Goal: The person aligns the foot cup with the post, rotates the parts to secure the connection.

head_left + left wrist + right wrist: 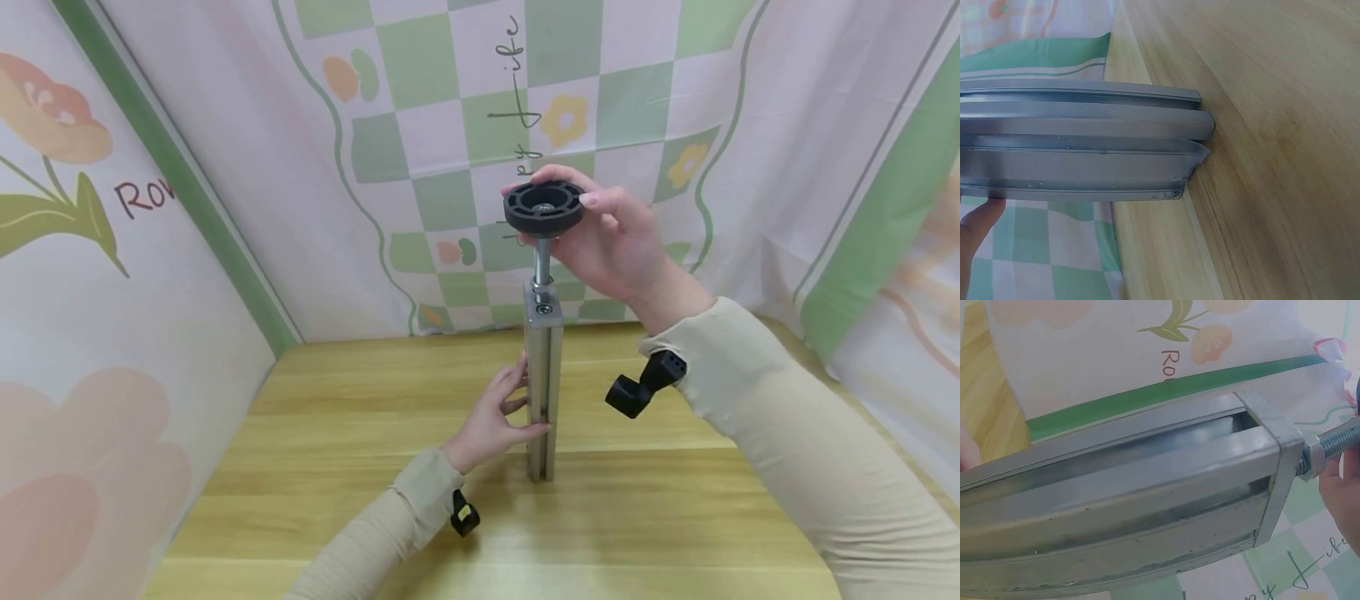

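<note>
Bar [542, 375], silvery, grooved: left hand [489, 423] grips it, right hand [609, 246] holds black disc [542, 222].

1. Two hands: one left hand [487, 427] and one right hand [611, 242].
2. One long metal post [537, 379].
3. One flat metal end plate [1280, 494].
4. One black round foot [543, 219].
5. One metal rod with screw lines [542, 260].
6. One nut [1315, 457] that I can see.
7. One little screw [544, 309].
8. Two light brown sleeves [795, 433].
9. Two small black gadgets [637, 390], one for each wrist.
10. One wooden table [360, 417].
11. Two yellow flowers [686, 166] on the checked cloth [416, 78].
</note>
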Demonstrator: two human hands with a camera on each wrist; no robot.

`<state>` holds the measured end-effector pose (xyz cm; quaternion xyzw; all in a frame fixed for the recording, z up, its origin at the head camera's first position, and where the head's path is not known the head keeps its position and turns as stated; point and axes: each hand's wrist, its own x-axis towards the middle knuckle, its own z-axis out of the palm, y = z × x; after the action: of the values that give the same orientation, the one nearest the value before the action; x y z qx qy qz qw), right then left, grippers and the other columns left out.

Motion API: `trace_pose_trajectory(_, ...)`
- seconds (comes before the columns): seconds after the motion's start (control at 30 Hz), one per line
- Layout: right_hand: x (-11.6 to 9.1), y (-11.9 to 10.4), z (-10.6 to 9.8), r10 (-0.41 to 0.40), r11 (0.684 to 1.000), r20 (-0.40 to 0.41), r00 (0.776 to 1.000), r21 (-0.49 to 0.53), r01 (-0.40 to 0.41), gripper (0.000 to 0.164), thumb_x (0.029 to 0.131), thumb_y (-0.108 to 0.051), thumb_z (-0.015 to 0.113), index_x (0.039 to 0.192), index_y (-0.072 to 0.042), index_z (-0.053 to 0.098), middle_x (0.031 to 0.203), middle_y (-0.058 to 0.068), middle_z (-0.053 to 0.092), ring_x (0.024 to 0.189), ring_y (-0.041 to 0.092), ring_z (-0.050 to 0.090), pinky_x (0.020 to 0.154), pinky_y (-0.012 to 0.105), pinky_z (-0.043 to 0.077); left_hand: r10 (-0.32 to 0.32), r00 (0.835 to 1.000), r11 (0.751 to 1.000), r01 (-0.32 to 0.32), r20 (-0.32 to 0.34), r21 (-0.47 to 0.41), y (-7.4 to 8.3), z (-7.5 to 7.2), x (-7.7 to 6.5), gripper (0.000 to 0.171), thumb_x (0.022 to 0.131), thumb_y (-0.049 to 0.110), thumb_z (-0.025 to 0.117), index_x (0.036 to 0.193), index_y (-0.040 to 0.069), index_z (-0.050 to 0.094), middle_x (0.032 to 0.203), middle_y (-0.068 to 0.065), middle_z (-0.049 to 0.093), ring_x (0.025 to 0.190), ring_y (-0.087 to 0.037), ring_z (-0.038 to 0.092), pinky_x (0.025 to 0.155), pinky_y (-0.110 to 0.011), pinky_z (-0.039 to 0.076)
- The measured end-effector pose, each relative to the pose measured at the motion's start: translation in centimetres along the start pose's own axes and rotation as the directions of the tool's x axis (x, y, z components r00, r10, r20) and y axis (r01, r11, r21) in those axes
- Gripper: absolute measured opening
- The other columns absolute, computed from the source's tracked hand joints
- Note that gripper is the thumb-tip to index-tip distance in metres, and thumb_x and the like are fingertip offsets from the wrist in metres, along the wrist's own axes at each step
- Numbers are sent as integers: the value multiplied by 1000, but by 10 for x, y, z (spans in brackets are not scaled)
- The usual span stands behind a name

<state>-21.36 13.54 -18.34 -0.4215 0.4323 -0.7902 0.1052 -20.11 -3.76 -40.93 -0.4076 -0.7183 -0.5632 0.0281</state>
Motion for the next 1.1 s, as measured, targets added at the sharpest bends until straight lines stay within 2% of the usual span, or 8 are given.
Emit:
trace_pose_trajectory(0.23,-3,2,-7,-50,998,51,997,-36,52,27,90,-17,53,116,-8,53,129,17,46,117,26,46,99,29,40,-5,1000,1000,5,-1,3,-2,1,-1,114,75,-7,74,143,52,5,136,-21,37,124,-37,44,100,-34,47)
trace_pose_trajectory(0.47,-3,3,-7,-109,992,24,994,-54,110,28,86,-18,67,109,-6,57,129,22,46,121,30,47,101,31,43,7,1000,1000,-8,-8,-6,-2,1,0,117,73,-10,74,142,53,3,136,-25,35,124,-41,42,99,-40,47)
trace_pose_trajectory(0.6,-4,5,-6,-136,988,-6,991,-73,136,28,83,-19,72,105,-8,59,128,21,48,119,30,49,101,31,44,1,1000,1000,-1,-4,-8,-3,1,0,116,74,-9,74,143,52,4,135,-23,36,125,-39,42,99,-37,47)
trace_pose_trajectory(0.83,-8,7,-1,-209,957,-102,973,-227,182,25,82,-21,74,100,-12,60,125,15,55,118,26,52,104,28,40,0,1000,1000,0,3,-13,-3,0,-1,111,75,-7,74,147,45,7,135,-20,37,126,-36,42,100,-31,46)
trace_pose_trajectory(0.93,-9,8,2,-243,936,-160,957,-299,188,26,80,-22,77,98,-13,60,120,13,58,113,23,55,102,28,39,15,1000,1000,-15,4,-14,-3,0,-1,113,75,-8,74,146,48,6,133,-21,38,125,-36,43,100,-31,46)
trace_pose_trajectory(1.1,-10,9,10,-291,914,-262,920,-361,186,28,76,-21,81,94,-14,61,106,8,59,103,18,57,94,25,46,30,1000,999,-30,6,-18,-3,0,0,115,74,-8,74,146,49,5,132,-22,38,124,-37,43,100,-31,47)
